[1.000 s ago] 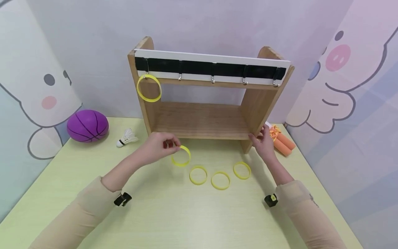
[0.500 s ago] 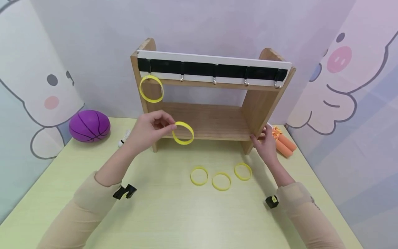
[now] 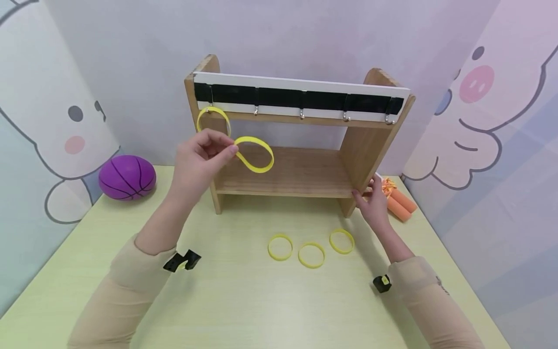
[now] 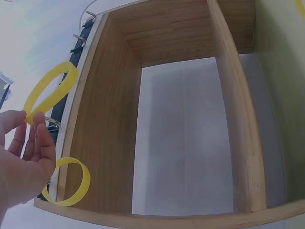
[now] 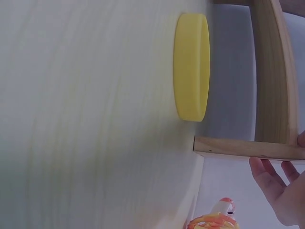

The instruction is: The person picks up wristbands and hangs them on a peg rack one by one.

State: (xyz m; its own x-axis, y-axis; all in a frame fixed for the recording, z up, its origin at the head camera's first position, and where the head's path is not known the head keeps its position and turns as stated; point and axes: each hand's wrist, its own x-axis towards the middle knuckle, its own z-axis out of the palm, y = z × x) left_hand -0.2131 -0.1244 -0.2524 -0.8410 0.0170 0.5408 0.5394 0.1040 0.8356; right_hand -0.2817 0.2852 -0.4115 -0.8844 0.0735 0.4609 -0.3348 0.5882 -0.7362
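My left hand (image 3: pixel 198 157) pinches a yellow wristband (image 3: pixel 261 169) between thumb and fingertips, so the loop is squeezed to a point at the grip. It is raised in front of the wooden rack (image 3: pixel 283 189), below the strip of metal hooks (image 3: pixel 302 115). Another yellow band (image 3: pixel 213 109) hangs on the leftmost hook, partly behind my left hand. My right hand (image 3: pixel 372 203) holds the lower right side of the rack, thumb at the front edge and fingers on the outer face (image 5: pixel 267 179). Three more bands lie on the table: the left (image 3: pixel 280 247), middle (image 3: pixel 311 255) and right (image 3: pixel 342 241).
A purple ball (image 3: pixel 127 177) sits at the back left of the table (image 3: pixel 244 300). Right of the rack, orange handles (image 3: pixel 401 203) with an orange-and-yellow cord lie near the wall. Patterned cloth walls stand behind and at both sides.
My left hand has lifted the wristband from near the tabletop up toward the hooks. The band is now pinched out of round. My right hand stays on the rack.
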